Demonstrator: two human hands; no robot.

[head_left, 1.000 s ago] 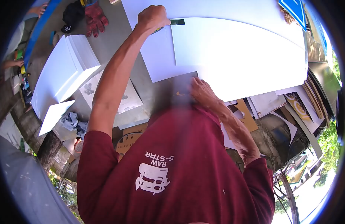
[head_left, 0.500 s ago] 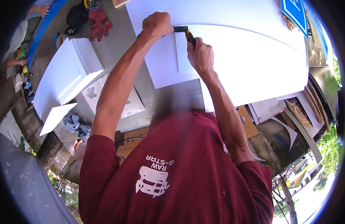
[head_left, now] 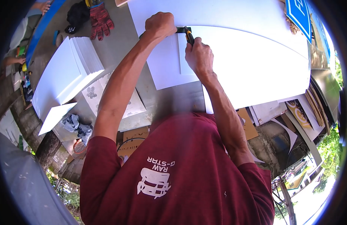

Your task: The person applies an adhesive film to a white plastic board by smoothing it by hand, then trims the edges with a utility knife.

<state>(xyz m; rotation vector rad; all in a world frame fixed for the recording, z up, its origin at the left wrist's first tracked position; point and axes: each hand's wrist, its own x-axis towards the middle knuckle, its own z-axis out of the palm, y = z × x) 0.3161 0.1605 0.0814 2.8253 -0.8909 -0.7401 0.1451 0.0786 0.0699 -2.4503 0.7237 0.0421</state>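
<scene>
My left hand (head_left: 161, 24) is closed over a dark green straightedge (head_left: 182, 30), which lies across the white sheets near the top of the view. Most of the straightedge is hidden under the hand and forearm. In my right hand (head_left: 200, 58) is a black and yellow utility knife (head_left: 189, 36), its tip end at the straightedge's right end. Beneath both hands, a smaller white sheet (head_left: 233, 63) lies over a larger white sheet (head_left: 164, 73). The blade's contact with the sheet is too small to make out.
A stack of white sheets (head_left: 64, 71) stands at the left. Beyond it lie a red glove (head_left: 101, 23) and a black cap (head_left: 77, 17). A blue sign (head_left: 299, 17) is at the upper right. Another person's hand (head_left: 42, 6) shows at the upper left.
My right hand has shifted slightly left with the utility knife, which now stands a little more upright in view. My left hand stays on the straightedge.
</scene>
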